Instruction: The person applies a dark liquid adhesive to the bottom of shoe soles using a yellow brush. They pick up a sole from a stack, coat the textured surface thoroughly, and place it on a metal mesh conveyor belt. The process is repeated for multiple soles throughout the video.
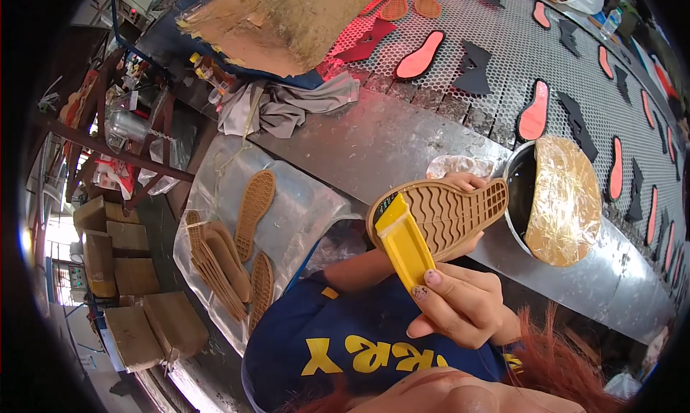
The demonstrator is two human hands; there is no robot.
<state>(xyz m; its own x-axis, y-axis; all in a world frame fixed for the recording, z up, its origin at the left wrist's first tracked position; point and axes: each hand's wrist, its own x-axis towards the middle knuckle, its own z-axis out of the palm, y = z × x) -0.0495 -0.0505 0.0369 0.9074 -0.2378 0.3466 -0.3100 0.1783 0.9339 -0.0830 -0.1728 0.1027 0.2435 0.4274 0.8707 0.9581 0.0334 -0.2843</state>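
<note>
My left hand (463, 184) holds a tan rubber shoe sole (449, 210) from underneath, tread side up, over the metal table edge. My right hand (456, 305) grips the handle of a yellow brush (404, 242), whose head lies on the heel end of the sole. Right of the sole stands a black glue pot (520, 183) partly covered by a glue-crusted round lid (565, 201).
A perforated conveyor belt (503, 47) carries pink soles (534, 111) and black pieces. Several tan soles (230, 255) lie on a plastic-covered surface at left. A grey rag (287, 104), cardboard sheet (280, 18), and cartons (129, 284) lie around.
</note>
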